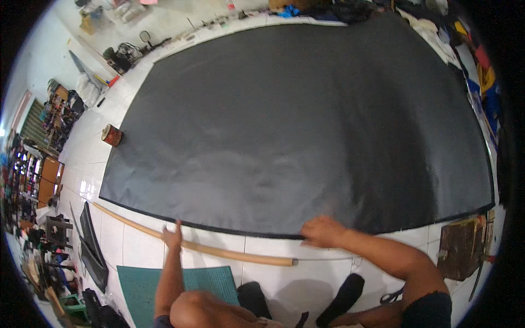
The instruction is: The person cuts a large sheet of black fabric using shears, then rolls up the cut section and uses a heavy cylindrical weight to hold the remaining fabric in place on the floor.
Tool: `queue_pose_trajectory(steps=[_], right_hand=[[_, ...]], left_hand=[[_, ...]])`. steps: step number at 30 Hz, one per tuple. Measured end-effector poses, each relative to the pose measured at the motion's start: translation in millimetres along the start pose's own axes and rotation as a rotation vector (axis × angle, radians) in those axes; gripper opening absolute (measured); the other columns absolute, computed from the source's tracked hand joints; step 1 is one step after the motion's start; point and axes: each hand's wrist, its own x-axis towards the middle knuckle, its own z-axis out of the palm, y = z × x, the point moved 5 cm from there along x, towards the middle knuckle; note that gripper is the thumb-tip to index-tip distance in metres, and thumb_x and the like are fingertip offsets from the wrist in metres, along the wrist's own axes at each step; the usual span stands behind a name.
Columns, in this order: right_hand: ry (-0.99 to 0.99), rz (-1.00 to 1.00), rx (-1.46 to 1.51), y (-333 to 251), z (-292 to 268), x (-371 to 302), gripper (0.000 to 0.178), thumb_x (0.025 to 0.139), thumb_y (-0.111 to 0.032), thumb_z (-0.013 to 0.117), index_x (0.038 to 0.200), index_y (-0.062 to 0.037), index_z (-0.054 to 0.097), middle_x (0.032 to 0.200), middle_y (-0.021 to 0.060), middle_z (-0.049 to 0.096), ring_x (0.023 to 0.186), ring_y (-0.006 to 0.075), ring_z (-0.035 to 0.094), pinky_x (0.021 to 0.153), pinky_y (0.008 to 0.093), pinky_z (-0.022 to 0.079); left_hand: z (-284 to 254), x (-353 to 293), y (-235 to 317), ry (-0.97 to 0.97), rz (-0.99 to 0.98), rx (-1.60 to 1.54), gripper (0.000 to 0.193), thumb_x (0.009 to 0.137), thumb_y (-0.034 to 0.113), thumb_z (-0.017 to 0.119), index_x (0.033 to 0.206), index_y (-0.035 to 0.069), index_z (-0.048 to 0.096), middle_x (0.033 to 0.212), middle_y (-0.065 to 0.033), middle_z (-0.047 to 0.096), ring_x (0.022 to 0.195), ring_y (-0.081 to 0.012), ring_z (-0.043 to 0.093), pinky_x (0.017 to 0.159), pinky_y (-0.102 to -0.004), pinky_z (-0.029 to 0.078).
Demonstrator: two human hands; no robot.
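Observation:
A large black sheet (246, 120) covers much of the floor, with a thick dark border along its near edge. My right hand (324, 232) is closed at that edge, slightly blurred, its fingers curled on the sheet. To the left, my left hand (173, 236) reaches across a long tan tube (235, 254), one finger stretched up to the sheet's border and the thumb apart. Whether its palm touches the tube, I cannot tell. The tube lies on the white tiles, roughly along the near edge, and a thin rod or line continues from its right end.
A green mat (208, 279) lies by my knee. Folded black material (93, 249) is at the left, a round tin (111, 135) at the sheet's left edge. A worn wooden box (461, 249) stands near the right corner; scissors (391, 296) lie closer. Clutter lines the walls.

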Motion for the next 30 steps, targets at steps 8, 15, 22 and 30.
queue_pose_trajectory(steps=[8, 15, 22, 30], right_hand=[[0.353, 0.004, -0.21, -112, 48, 66, 0.075, 0.088, -0.048, 0.064, 0.151, -0.0215, 0.033, 0.129, 0.02, 0.055, 0.109, 0.0319, 0.056, 0.087, 0.0429, 0.041], [0.117, 0.232, 0.214, -122, -8, 85, 0.063, 0.097, -0.044, 0.05, 0.153, -0.0323, 0.023, 0.106, 0.0183, 0.059, 0.09, 0.0366, 0.064, 0.08, 0.0549, 0.053], [0.298, 0.516, 0.052, 8, -36, 71, 0.053, 0.099, -0.048, 0.045, 0.149, -0.0343, 0.035, 0.11, 0.0176, 0.06, 0.099, 0.0367, 0.063, 0.086, 0.0498, 0.052], [0.316, 0.782, -0.048, 84, -5, -15, 0.051, 0.099, -0.045, 0.046, 0.146, -0.0277, 0.039, 0.101, 0.0183, 0.064, 0.093, 0.0375, 0.066, 0.082, 0.0501, 0.053]], left_hand=[[84, -114, -14, 0.059, -0.264, -0.776, 0.059, 0.079, 0.016, 0.067, 0.122, -0.014, 0.041, 0.104, -0.0236, 0.059, 0.092, -0.0348, 0.063, 0.086, -0.0412, 0.051], [38, -110, 56, -0.059, -0.028, -0.994, 0.056, 0.094, 0.026, 0.062, 0.134, -0.005, 0.038, 0.113, -0.0173, 0.052, 0.102, -0.028, 0.053, 0.092, -0.0386, 0.043], [84, -24, 105, 0.124, 0.532, 0.255, 0.079, 0.093, 0.054, 0.052, 0.149, 0.001, 0.033, 0.152, -0.0286, 0.029, 0.143, -0.0423, 0.026, 0.116, -0.053, 0.018], [110, -28, 101, -0.011, 0.554, 0.248, 0.082, 0.092, 0.055, 0.051, 0.149, -0.002, 0.031, 0.155, -0.0285, 0.024, 0.145, -0.0415, 0.021, 0.118, -0.0539, 0.013]])
